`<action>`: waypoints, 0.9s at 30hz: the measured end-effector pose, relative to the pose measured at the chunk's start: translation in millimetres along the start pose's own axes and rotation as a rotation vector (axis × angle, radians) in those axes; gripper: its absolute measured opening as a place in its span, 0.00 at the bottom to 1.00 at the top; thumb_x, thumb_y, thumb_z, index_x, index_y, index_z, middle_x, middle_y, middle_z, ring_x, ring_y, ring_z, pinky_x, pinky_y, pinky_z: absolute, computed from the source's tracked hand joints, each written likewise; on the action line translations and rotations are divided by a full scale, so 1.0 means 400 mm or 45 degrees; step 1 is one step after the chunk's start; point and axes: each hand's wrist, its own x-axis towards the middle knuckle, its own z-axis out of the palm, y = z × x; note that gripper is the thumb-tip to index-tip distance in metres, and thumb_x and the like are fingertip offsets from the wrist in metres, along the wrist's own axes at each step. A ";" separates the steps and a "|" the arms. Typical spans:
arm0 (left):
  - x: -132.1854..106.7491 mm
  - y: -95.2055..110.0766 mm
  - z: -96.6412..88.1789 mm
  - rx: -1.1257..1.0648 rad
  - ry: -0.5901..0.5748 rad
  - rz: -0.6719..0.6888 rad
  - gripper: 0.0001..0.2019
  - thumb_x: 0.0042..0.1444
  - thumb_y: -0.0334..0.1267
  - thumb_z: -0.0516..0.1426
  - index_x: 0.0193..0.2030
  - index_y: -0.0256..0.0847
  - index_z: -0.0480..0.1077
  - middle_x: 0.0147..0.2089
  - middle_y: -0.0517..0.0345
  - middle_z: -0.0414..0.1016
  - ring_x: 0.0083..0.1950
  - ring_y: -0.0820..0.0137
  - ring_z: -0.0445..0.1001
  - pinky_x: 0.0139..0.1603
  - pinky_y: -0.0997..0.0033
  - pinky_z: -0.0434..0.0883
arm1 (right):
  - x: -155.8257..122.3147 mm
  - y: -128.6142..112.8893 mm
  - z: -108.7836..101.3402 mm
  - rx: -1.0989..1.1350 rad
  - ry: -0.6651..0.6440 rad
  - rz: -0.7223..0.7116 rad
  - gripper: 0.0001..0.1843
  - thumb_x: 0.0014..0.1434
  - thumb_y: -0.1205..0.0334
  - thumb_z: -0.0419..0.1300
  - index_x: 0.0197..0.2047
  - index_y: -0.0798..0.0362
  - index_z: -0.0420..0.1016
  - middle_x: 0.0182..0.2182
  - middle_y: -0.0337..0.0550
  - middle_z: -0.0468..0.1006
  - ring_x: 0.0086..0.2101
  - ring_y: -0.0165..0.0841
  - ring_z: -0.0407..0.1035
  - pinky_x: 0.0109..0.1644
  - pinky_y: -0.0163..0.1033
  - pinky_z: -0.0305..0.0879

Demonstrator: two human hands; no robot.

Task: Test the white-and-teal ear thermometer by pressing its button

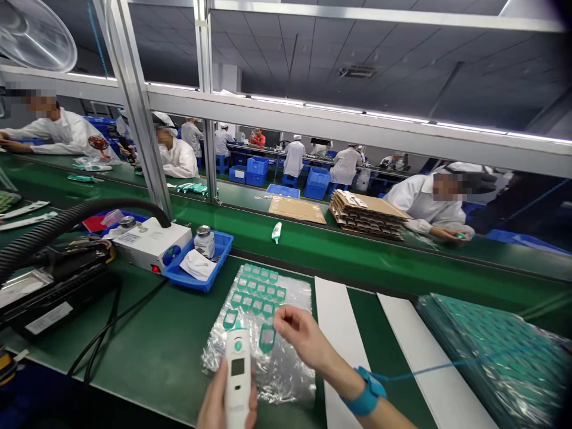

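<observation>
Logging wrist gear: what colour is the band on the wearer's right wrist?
Bright blue, leaning teal. The wristband shows best in the head view, the only one.

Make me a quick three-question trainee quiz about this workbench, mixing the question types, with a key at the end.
1. What does the left hand hold?
a) a cable
b) a white device
c) a cardboard sheet

2. True or false: the arm of the right hand wears a blue wristband.

3. Fill in: a ____ with a metallic top stands in the blue tray nearest the left hand.

Key:
1. b
2. True
3. bottle
</observation>
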 end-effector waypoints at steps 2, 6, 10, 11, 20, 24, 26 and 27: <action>0.022 -0.031 0.032 0.048 -0.055 -0.035 0.26 0.52 0.63 0.55 0.29 0.36 0.70 0.18 0.57 0.69 0.15 0.76 0.62 0.17 0.76 0.57 | -0.044 -0.017 0.015 0.050 -0.031 -0.013 0.17 0.58 0.50 0.60 0.28 0.55 0.65 0.24 0.36 0.62 0.27 0.28 0.54 0.30 0.34 0.52; 0.039 -0.065 0.061 0.108 -0.078 -0.066 0.26 0.53 0.62 0.53 0.26 0.37 0.68 0.18 0.56 0.70 0.16 0.75 0.64 0.18 0.76 0.57 | -0.087 -0.022 0.013 0.057 -0.007 0.013 0.16 0.59 0.52 0.60 0.28 0.55 0.66 0.26 0.37 0.64 0.28 0.28 0.57 0.32 0.34 0.55; 0.041 -0.079 0.072 0.165 -0.069 -0.067 0.27 0.53 0.63 0.52 0.26 0.37 0.69 0.18 0.57 0.69 0.15 0.75 0.63 0.18 0.76 0.57 | -0.099 -0.008 0.007 0.115 -0.008 0.029 0.15 0.59 0.53 0.59 0.29 0.55 0.66 0.26 0.38 0.68 0.28 0.30 0.63 0.33 0.35 0.58; 0.040 -0.081 0.074 0.186 -0.064 -0.061 0.27 0.53 0.63 0.52 0.27 0.37 0.69 0.17 0.57 0.69 0.15 0.75 0.63 0.18 0.76 0.57 | -0.101 -0.005 0.008 0.130 -0.006 0.034 0.15 0.60 0.53 0.59 0.29 0.55 0.66 0.25 0.39 0.68 0.28 0.30 0.64 0.33 0.35 0.58; 0.029 -0.077 0.084 0.281 -0.072 -0.088 0.29 0.55 0.63 0.50 0.22 0.36 0.69 0.18 0.56 0.69 0.17 0.75 0.63 0.19 0.76 0.57 | -0.115 0.007 0.009 0.134 0.009 0.043 0.13 0.61 0.56 0.58 0.30 0.55 0.66 0.26 0.39 0.69 0.29 0.30 0.65 0.34 0.35 0.60; 0.018 -0.072 0.094 0.358 -0.072 -0.045 0.30 0.56 0.63 0.49 0.21 0.37 0.69 0.18 0.57 0.68 0.16 0.75 0.63 0.19 0.76 0.58 | -0.125 0.010 0.006 0.051 0.042 0.058 0.11 0.61 0.59 0.57 0.30 0.55 0.67 0.25 0.38 0.68 0.28 0.29 0.64 0.33 0.34 0.59; 0.019 -0.078 0.090 0.445 -0.031 -0.015 0.29 0.54 0.64 0.50 0.20 0.38 0.69 0.17 0.57 0.68 0.16 0.73 0.64 0.20 0.75 0.61 | -0.130 0.014 0.005 0.018 0.079 0.072 0.09 0.60 0.61 0.57 0.30 0.55 0.67 0.25 0.37 0.68 0.28 0.29 0.63 0.32 0.34 0.57; 0.021 -0.084 0.084 0.491 -0.007 0.005 0.28 0.52 0.65 0.51 0.20 0.39 0.69 0.16 0.57 0.68 0.16 0.73 0.64 0.21 0.74 0.63 | -0.132 0.016 0.004 0.014 0.103 0.080 0.08 0.59 0.62 0.57 0.29 0.55 0.67 0.24 0.37 0.68 0.27 0.28 0.62 0.32 0.34 0.57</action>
